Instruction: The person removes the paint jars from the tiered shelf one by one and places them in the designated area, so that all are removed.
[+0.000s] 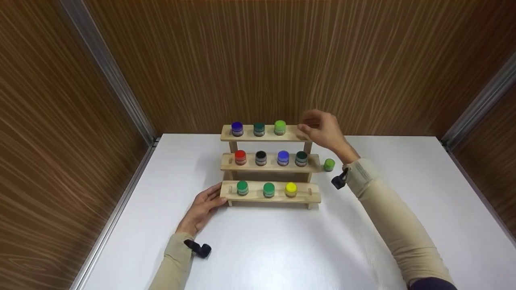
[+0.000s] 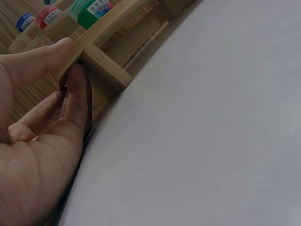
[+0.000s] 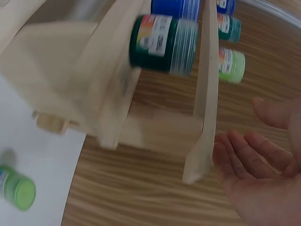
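A three-tier wooden rack [image 1: 258, 197] bears small paint jars with coloured lids. My left hand [image 1: 202, 208] grips the left end of the lowest tier, its thumb [image 2: 47, 59] on the upper side and fingers curled underneath. My right hand [image 1: 324, 129] is by the right end of the top tier. Its fingers [image 3: 254, 157] are loosely bent and hold nothing. Left of it on that tier stand a light green jar [image 1: 279, 127], a dark green jar [image 1: 259, 129] and a blue jar [image 1: 237, 129].
The middle tier carries a red jar [image 1: 240, 157], a black jar [image 1: 261, 158], a violet-blue jar [image 1: 283, 158] and a dark green one. Two green jars and a yellow jar [image 1: 291, 189] occupy the lowest tier. Another light green jar [image 1: 329, 164] stands on the white table, right of the rack.
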The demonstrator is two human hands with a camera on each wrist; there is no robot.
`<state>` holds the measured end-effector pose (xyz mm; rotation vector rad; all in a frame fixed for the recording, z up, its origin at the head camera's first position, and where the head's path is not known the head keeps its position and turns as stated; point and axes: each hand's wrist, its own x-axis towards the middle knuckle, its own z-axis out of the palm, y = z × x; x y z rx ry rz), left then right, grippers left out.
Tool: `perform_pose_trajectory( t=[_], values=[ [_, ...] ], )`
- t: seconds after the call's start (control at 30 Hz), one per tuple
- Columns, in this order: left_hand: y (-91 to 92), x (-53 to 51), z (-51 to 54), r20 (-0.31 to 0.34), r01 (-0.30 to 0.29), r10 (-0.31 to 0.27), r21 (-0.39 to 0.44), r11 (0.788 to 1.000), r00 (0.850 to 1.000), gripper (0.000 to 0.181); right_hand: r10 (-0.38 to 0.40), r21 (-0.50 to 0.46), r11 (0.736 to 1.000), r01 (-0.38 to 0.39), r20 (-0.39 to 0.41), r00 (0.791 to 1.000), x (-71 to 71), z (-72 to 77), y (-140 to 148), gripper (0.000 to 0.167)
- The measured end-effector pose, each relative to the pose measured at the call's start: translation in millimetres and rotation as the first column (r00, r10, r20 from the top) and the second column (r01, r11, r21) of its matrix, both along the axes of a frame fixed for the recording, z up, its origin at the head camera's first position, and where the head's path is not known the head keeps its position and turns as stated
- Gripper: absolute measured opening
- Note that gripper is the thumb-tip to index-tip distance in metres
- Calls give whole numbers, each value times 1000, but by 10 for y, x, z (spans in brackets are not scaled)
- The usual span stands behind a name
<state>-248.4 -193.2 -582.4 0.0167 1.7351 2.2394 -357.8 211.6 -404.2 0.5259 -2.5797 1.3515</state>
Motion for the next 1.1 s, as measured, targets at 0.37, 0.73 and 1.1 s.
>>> perform_pose_trajectory(
  t=[0.37, 0.73, 1.1],
  values=[
    [28, -38, -5, -3, 2, -2, 13, 1000, 1000, 76, 42, -22, 999, -40, 85, 995, -45, 3, -357, 51],
    [10, -37, -13, 9, -11, 11, 9, 1000, 1000, 77, 63, -13, 998, -63, 42, 997, -71, -90, -567, 42],
    [6, -53, -21, -4, -7, 7, -4, 1000, 1000, 75, 45, 20, 999, -46, 34, 998, -69, -89, -565, 39]
  ],
)
